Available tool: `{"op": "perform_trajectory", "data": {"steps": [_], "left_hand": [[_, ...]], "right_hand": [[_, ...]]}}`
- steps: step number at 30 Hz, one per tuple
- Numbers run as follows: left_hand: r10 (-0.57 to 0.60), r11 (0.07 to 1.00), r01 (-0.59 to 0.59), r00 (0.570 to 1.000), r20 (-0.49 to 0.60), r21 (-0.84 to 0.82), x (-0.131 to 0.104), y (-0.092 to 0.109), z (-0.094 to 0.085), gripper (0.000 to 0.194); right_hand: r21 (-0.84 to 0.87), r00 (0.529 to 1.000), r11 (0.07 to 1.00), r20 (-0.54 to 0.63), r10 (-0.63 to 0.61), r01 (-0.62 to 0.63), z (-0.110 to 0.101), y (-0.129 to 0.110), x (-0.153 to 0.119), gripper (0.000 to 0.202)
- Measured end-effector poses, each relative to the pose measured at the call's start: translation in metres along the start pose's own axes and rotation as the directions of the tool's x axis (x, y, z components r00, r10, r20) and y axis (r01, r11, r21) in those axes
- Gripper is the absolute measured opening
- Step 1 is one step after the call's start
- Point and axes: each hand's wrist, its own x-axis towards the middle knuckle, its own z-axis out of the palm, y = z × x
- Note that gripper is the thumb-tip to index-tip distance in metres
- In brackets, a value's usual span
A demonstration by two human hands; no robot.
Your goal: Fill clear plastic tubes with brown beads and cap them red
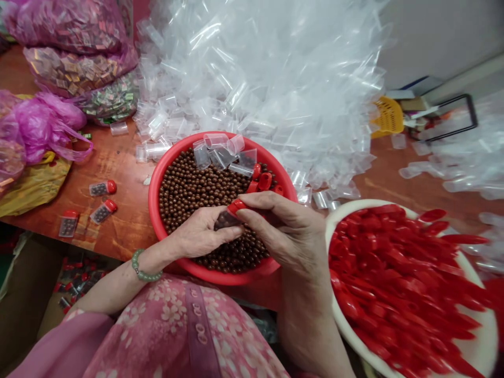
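Observation:
Over a red basin [154,210] of small brown balls [192,191], my left hand [197,231] is closed round a small clear container [224,220] filled with dark balls. My right hand [289,231] pinches the red cap [237,205] at that container's upper end; whether the cap is fully seated cannot be seen. On the balls lie several unfilled clear containers [220,156] and several loose red caps [265,181]. Left of the basin, three filled, red-capped containers [69,224] rest on the table.
A huge heap of clear containers [268,79] rises behind the basin. At right stands a white tub [335,214] of red caps [394,278]. Pink plastic bags [74,26] of small packets sit back left. Below the table edge, a cardboard box [23,294] holds capped containers.

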Motion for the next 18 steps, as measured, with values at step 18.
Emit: {"op": "perform_trajectory", "data": {"steps": [18], "left_hand": [[-0.124,0.905,0.144,0.989,0.077,-0.399,0.005,0.006,0.000,0.052]], "right_hand": [[-0.617,0.890,0.670,0.118,-0.440,0.413,0.023,0.002,-0.004,0.066]]}}
